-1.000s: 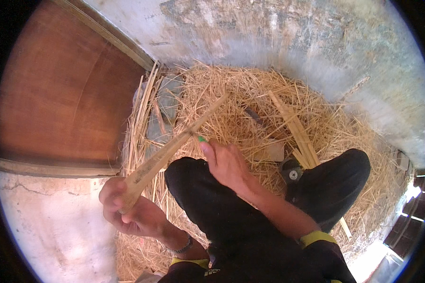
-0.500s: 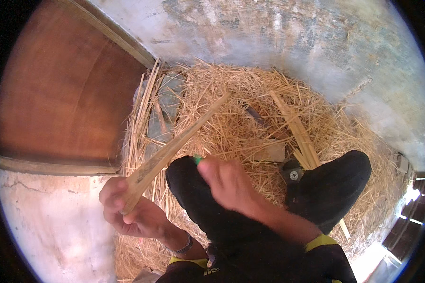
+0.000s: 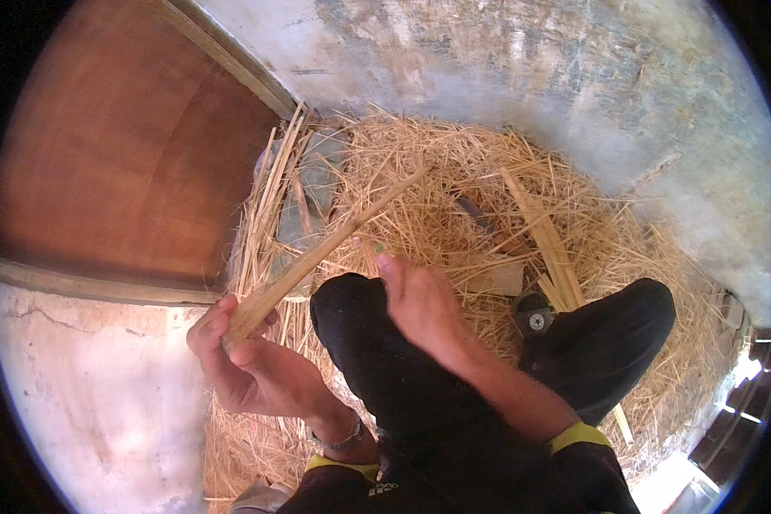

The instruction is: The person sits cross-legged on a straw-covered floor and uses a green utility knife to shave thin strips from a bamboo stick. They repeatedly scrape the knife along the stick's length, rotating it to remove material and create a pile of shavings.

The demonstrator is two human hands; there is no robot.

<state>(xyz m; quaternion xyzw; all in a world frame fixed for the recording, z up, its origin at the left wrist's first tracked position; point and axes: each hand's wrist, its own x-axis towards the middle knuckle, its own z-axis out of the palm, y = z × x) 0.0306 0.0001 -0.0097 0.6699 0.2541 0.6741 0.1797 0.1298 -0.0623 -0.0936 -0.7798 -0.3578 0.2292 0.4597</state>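
A long, tapering strip of bamboo or pale wood slants up and to the right from my left hand. The fingers and thumb of that hand pinch its broad lower end. To the right of the strip is my right hand, its fingers curled closed above my left knee. A small green tip shows beside its thumb. The rest of that green thing is hidden, so I cannot make out what it is. The right hand appears apart from the strip.
Straw-like shavings cover the floor around my folded legs. Flat bamboo-like strips lie at right, near a block and a dark curved object. Thin strips lie beside a brown panel. A stained wall stands behind.
My left hand and the strip's lower end have risen, leaving the strip at a flatter slant. My right hand has moved up and slightly right. The view has shifted a little.
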